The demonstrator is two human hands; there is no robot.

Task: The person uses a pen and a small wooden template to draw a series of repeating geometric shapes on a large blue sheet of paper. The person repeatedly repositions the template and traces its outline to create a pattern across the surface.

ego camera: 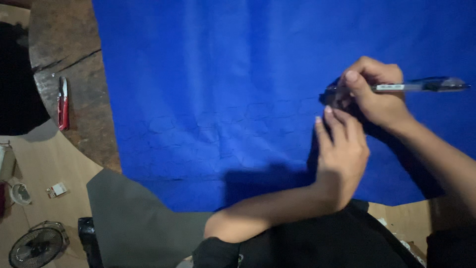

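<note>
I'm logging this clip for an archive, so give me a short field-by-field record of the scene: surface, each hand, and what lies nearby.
surface: wide blue cloth spread over a dark round wooden table
right hand: right hand grips a clear-barrelled pen, tip down on the cloth
left hand: left hand lies flat on the cloth, fingertips beside the pen tip
nearby: red-handled thread snips on the bare table edge; grey fabric piece below the cloth; small floor fan on the floor
</note>
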